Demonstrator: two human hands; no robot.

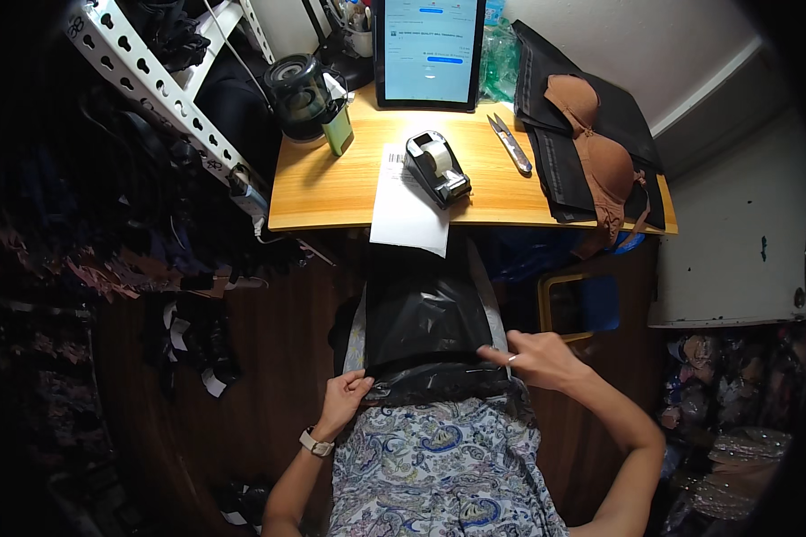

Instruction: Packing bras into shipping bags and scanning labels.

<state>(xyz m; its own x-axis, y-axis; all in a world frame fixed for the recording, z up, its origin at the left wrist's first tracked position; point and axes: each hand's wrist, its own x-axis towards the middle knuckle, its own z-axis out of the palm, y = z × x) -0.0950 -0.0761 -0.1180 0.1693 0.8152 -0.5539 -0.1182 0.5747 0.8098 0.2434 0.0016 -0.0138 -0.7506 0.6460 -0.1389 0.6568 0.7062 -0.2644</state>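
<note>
A black plastic mailing bag (426,315) lies across my lap, its near part folded over in a band. My left hand (346,397), with a watch on the wrist, pinches the bag's near left corner between thumb and fingers. Over the bag's right edge is my right hand (537,357), a ring on one finger and the fingers spread. One of its fingertips points at the fold; whether it touches the plastic is unclear. On the table ahead, a white printed sheet (406,218) hangs past the front edge, partly under a black tape dispenser (438,168).
The wooden table (336,194) holds a lit tablet (431,54), thread snips (510,144), a green box-shaped object (338,127) and a brown bra (604,158) on black mailing bags (557,178). A white perforated metal rack (168,101) stands left. Bagged goods (732,463) are at right.
</note>
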